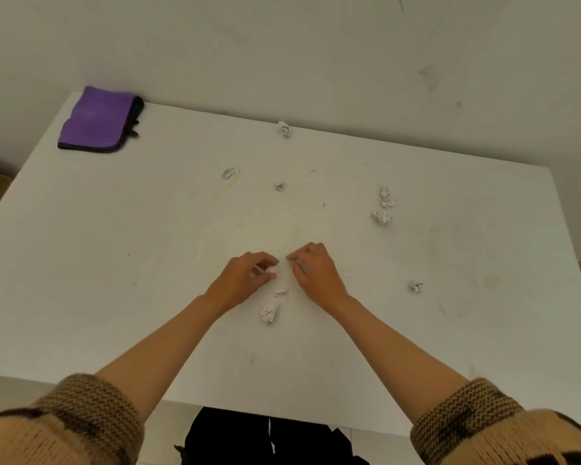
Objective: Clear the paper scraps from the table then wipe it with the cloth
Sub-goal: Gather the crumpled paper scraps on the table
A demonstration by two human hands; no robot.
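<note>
Mid-clearance: a small crumpled scrap of printed white paper [271, 270] is pinched in the curled fingertips of the left hand [245, 276] over the middle of the flat white table [114, 263]. The right hand [316, 273], just right of the left hand, is curled fingers-down; whether anything is held in it cannot be told. Just nearward of the left hand and a little to its right, two more scraps [269, 313] are seen, the larger lying lengthwise toward the person and judged the closest next pick. Beyond and right of the left hand, further scraps [381, 217] are scattered. The folded purple cloth [98, 120] lies far beyond it to the left, untouched.
</note>
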